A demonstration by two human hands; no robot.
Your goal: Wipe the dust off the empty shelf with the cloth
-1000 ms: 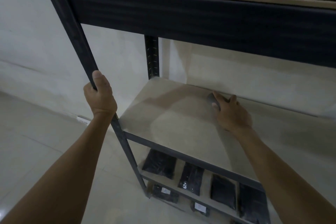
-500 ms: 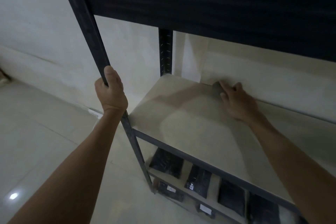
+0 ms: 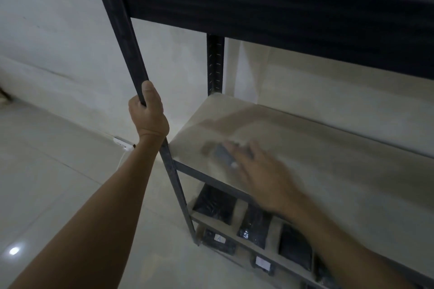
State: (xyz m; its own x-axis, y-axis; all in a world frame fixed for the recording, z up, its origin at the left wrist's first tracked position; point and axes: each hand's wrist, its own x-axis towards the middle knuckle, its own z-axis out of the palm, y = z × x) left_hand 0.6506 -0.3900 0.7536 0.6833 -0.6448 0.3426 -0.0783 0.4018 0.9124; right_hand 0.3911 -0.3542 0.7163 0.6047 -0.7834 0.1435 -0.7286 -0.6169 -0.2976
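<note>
Cloth (image 3: 222,153), small and grey, lies flat on the shelf (image 3: 317,155) under the fingertips of the right hand (image 3: 258,173), which is blurred, its fingers spread and pressing down near the shelf's front left corner. Left hand (image 3: 148,112) is wrapped tight around the dark front post (image 3: 128,37), thumb on top, just left of the shelf's edge. Below the right hand, black packets (image 3: 215,204) sit on a lower board. A pale floor (image 3: 58,171) lies under the left arm.
</note>
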